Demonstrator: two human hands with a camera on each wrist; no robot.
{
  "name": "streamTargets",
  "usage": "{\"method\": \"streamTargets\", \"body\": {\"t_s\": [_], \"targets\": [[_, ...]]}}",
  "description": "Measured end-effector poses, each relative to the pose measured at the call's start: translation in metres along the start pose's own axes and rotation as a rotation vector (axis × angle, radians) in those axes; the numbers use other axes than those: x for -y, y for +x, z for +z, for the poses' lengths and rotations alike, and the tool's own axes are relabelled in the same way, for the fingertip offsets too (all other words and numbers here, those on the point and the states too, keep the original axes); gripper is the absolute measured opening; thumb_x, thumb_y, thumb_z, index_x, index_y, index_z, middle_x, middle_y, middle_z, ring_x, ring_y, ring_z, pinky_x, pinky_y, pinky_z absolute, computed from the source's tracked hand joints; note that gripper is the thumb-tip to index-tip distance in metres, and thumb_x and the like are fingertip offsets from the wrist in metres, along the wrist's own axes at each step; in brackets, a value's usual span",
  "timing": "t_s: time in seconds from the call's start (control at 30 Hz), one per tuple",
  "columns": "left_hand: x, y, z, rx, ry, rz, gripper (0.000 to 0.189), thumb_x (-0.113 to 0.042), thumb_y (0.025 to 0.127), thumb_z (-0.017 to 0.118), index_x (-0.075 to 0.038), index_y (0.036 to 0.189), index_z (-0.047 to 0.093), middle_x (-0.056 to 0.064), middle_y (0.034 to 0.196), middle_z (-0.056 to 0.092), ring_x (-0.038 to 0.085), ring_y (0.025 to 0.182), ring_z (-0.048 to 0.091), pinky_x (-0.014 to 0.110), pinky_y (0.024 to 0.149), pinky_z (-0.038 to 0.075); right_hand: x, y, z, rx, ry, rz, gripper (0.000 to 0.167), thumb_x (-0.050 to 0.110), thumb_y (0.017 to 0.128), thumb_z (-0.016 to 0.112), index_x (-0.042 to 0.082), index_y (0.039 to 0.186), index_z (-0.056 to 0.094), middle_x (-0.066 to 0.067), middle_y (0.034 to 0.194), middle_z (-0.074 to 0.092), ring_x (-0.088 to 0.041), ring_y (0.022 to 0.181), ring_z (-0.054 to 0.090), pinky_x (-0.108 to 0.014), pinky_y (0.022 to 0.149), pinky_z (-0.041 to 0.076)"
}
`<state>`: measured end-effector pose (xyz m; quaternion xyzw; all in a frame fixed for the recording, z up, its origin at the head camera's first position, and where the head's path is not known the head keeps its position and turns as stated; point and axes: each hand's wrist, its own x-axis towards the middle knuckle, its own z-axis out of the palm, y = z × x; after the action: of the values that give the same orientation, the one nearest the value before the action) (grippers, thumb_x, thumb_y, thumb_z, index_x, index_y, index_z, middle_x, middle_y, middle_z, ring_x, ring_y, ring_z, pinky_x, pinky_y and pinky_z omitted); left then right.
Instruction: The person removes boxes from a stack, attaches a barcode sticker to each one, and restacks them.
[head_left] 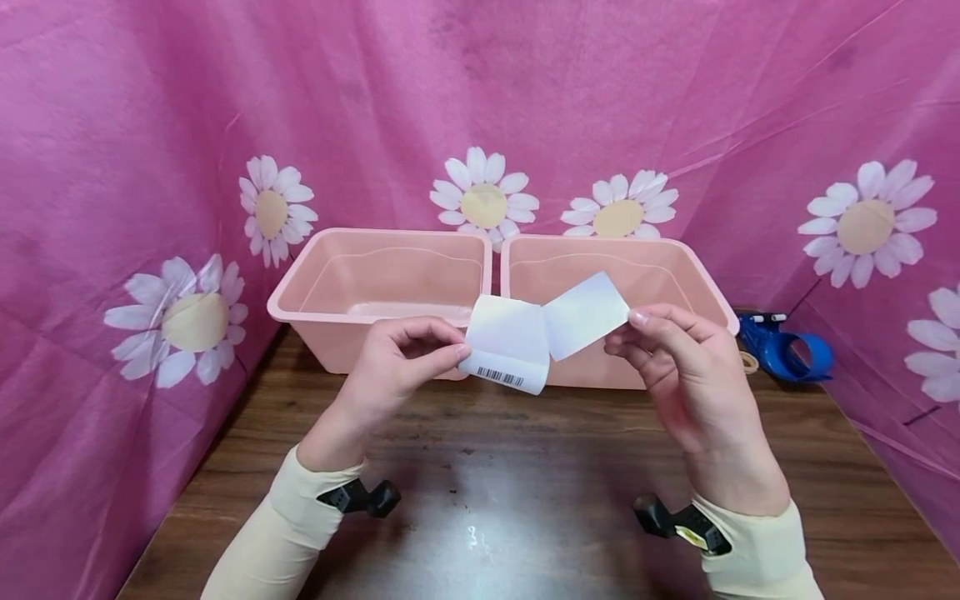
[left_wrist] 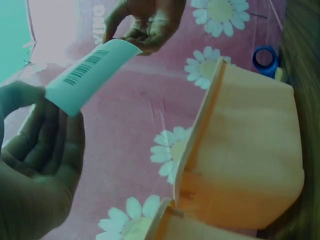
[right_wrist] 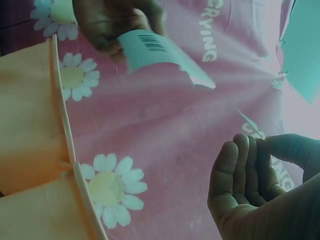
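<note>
My left hand (head_left: 378, 375) pinches a white paper piece (head_left: 510, 325) with a printed barcode (head_left: 500, 377) between thumb and fingers. Its lower edge curls up. A second, plain white paper piece (head_left: 588, 315) has its right corner pinched by my right hand (head_left: 693, 400). From the head the two pieces seem to meet, but the right wrist view has a gap between the barcoded paper (right_wrist: 157, 52) and the edge-on piece (right_wrist: 251, 124). One end of the barcoded paper looks uneven there. Both hands are raised in front of two pink bins.
The left pink bin (head_left: 375, 318) and right pink bin (head_left: 600, 240) stand side by side at the back of the brown wooden table (head_left: 480, 467). Beside the right one lies a blue plastic item with a ring (head_left: 806, 358). A pink flowered cloth (head_left: 570, 92) surrounds the table's back and sides.
</note>
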<state>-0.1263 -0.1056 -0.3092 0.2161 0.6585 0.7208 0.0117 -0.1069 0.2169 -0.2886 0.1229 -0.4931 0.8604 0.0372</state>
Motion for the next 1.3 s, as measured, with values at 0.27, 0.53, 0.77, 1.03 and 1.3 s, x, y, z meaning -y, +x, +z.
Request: {"method": "streamTargets", "body": {"t_s": [0.27,0.53,0.77,1.03,1.3], "targets": [[0.005,-0.003,-0.007,-0.061,0.093,-0.057,0.017,0.006,0.098,0.078,0.018,0.109,0.075,-0.009,0.093,0.08,0.005,0.081,0.071,0.024,0.077,0.067,0.003,0.002,-0.005,-0.03,-0.009,0.0,0.033,-0.001,0.115,0.055,0.0,0.103,0.085,-0.008,0.093,0.084,-0.019,0.083,0.081,-0.032,0.087,0.07],[0.031,-0.015,-0.005,-0.046,-0.056,-0.237,0.007,0.002,0.101,0.074,0.002,0.104,0.081,-0.004,0.089,0.081,0.011,0.077,0.075,0.027,0.074,0.067,0.004,0.012,-0.018,-0.107,-0.043,0.072,0.031,0.0,0.113,0.059,0.001,0.1,0.087,-0.008,0.09,0.083,-0.02,0.08,0.08,-0.033,0.083,0.071],[0.07,-0.031,0.013,0.019,-0.052,-0.443,0.024,-0.004,0.101,0.077,0.016,0.115,0.076,0.006,0.094,0.082,0.013,0.076,0.076,0.026,0.073,0.066,0.009,0.012,-0.022,-0.123,-0.01,0.063,0.028,0.001,0.113,0.062,0.0,0.1,0.086,-0.01,0.091,0.084,-0.02,0.08,0.082,-0.032,0.083,0.071],[0.103,-0.053,0.03,0.09,-0.011,-0.589,0.025,-0.001,0.1,0.078,0.019,0.113,0.075,0.005,0.087,0.078,0.01,0.071,0.073,0.022,0.069,0.067,0.01,0.01,-0.021,-0.115,-0.018,0.053,0.026,0.003,0.113,0.063,-0.001,0.102,0.086,-0.01,0.092,0.084,-0.02,0.081,0.082,-0.032,0.084,0.071],[0.116,-0.061,0.031,0.078,-0.003,-0.626,0.021,0.001,0.1,0.079,0.018,0.112,0.077,0.007,0.089,0.077,0.009,0.075,0.074,0.024,0.072,0.069,0.008,0.011,-0.017,-0.132,-0.074,0.036,0.023,0.002,0.111,0.066,0.0,0.098,0.086,-0.008,0.088,0.081,-0.019,0.079,0.08,-0.032,0.084,0.071]]}}
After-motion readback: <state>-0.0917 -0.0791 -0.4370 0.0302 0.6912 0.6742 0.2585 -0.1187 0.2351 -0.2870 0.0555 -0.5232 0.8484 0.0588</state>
